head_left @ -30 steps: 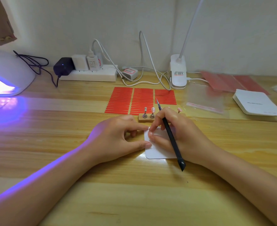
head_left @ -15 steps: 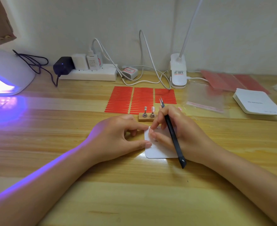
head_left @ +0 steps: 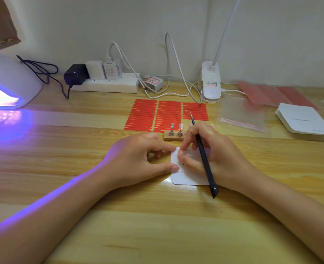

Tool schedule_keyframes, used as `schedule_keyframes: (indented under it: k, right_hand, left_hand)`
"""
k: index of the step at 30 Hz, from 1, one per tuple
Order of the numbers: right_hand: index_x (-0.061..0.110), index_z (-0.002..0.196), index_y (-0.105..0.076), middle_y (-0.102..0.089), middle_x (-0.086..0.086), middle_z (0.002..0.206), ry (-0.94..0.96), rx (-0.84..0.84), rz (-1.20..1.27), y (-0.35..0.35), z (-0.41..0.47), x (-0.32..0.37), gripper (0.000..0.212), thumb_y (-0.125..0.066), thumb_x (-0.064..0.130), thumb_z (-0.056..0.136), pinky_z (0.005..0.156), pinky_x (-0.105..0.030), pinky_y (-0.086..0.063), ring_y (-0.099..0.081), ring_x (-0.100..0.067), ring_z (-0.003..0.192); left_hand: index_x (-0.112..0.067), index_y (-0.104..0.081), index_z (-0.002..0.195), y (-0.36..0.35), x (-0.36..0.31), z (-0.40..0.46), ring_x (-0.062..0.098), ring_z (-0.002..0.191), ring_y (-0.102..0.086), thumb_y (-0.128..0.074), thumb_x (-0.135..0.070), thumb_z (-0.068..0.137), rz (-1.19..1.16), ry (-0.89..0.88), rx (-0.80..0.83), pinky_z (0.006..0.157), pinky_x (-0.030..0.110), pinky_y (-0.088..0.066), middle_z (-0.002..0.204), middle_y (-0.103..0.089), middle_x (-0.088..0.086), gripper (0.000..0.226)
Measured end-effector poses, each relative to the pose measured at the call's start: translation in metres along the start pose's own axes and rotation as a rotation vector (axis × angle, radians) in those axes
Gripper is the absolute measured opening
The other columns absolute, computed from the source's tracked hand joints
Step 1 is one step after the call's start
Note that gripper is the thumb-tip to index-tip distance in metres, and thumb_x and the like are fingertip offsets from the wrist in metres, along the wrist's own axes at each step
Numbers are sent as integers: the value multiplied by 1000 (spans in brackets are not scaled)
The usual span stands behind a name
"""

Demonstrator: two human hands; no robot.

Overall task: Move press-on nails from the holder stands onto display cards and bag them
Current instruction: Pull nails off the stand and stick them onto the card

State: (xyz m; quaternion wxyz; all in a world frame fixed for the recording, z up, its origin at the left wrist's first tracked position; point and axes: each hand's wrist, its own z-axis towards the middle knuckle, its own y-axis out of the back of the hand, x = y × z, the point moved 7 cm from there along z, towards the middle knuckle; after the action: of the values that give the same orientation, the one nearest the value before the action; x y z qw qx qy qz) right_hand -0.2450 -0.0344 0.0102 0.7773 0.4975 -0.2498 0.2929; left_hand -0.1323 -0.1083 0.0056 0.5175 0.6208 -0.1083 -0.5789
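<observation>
Card (head_left: pixel 188 179) work is under way, I judge: my left hand (head_left: pixel 138 159) pins the card's left edge to the table (head_left: pixel 157 225) with fingertip and thumb, and my right hand (head_left: pixel 212 155), curled round a black pick (head_left: pixel 205 161), presses a nail (head_left: pixel 181 153) onto it. Just beyond the card, the wooden stand (head_left: pixel 171 137) still carries one nail on its right post; the left looks bare. Right of the card and further back lies a clear bag (head_left: pixel 241 113), flat and seemingly unfilled, so bagging is left. A stack of blank cards (head_left: pixel 303 121) waits past it.
</observation>
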Motion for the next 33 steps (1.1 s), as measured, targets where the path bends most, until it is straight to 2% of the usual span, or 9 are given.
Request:
schedule_keyframes:
  k: [6,11,15,20,26,30,33]
  right_hand:
    - [21,87,-52,-57,19,77,21,18,-48,-3,1,-1,23,-73,16,78,79,-24,-37,-51,4,81]
    - [20,87,-53,-59,17,80,44,20,-34,-3,1,-2,22,-73,14,78,70,-14,-41,-52,-1,80]
    - [18,87,-54,-60,14,81,47,32,-33,-4,2,-2,22,-73,13,78,69,-18,-43,-53,-5,79]
    - [15,86,-56,-59,10,80,44,38,-11,-3,2,-1,20,-74,10,77,69,-21,-44,-53,-9,76]
    - [12,85,-59,-60,6,81,27,69,24,-4,2,-1,16,-73,9,78,72,-31,-48,-56,-10,74]
    - [15,86,-58,-59,9,80,28,73,17,-4,2,-2,16,-72,12,79,73,-27,-46,-54,-7,73]
    - [14,86,-58,-58,10,79,44,56,-16,-3,0,-2,17,-73,13,79,81,-17,-37,-52,-5,75]
  left_hand:
    - [-37,-68,106,-1,1,-1,-9,67,-47,-72,-47,67,21,0,10,56,8,-30,68,-49,-18,41]
    - [-40,-67,105,-1,1,-1,-10,68,-47,-74,-44,69,18,-2,14,56,8,-30,70,-50,-18,38]
    - [-41,-67,105,-1,1,-1,-10,66,-47,-75,-42,69,8,-5,9,56,8,-31,69,-50,-17,37]
    - [-42,-67,104,-1,1,-1,-8,65,-47,-70,-49,66,-7,-3,2,56,9,-31,68,-49,-18,38]
    - [-40,-68,103,-1,2,0,-8,65,-47,-75,-41,68,-5,-1,4,56,9,-31,68,-49,-16,36]
    - [-38,-68,104,-1,1,0,-8,65,-47,-74,-43,68,-14,-9,3,56,10,-31,68,-49,-15,37]
    - [-39,-68,104,-1,1,-1,-7,66,-47,-69,-50,66,-10,-11,0,56,10,-32,68,-49,-16,40]
